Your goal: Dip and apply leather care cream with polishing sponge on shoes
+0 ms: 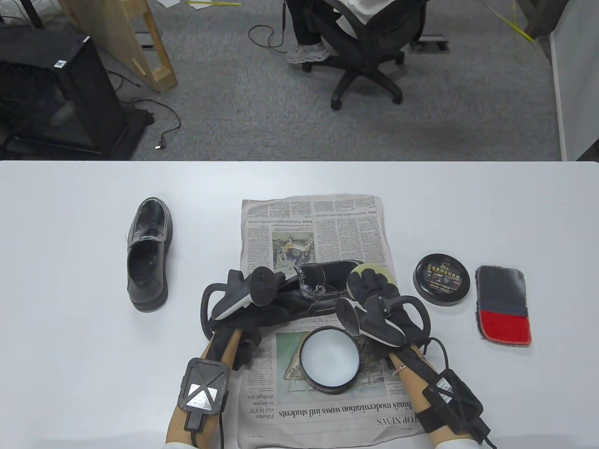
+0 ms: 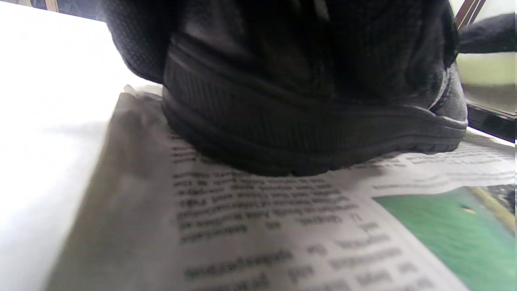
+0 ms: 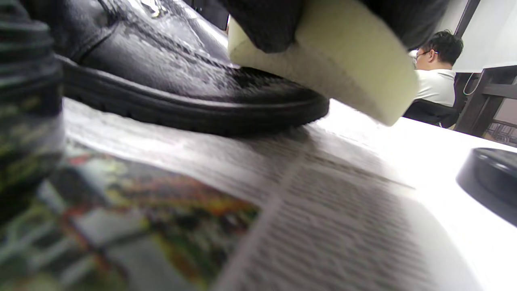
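A black leather shoe (image 1: 323,285) lies across the newspaper (image 1: 327,224), toe to the right, and shows in the right wrist view (image 3: 181,89) with cream smears. My left hand (image 1: 262,290) grips its heel end (image 2: 307,129). My right hand (image 1: 374,290) holds a pale yellow round sponge (image 1: 372,269) at the shoe's toe; in the right wrist view the sponge (image 3: 343,76) sits against the toe top. An open tin of white cream (image 1: 330,358) stands on the newspaper between my wrists. A second black shoe (image 1: 149,255) lies on the table at left.
The tin's black lid (image 1: 441,279) lies right of the newspaper, also in the right wrist view (image 3: 490,182). A grey and red cloth pad (image 1: 504,305) lies further right. The white table (image 1: 70,327) ends at the far edge; an office chair stands beyond.
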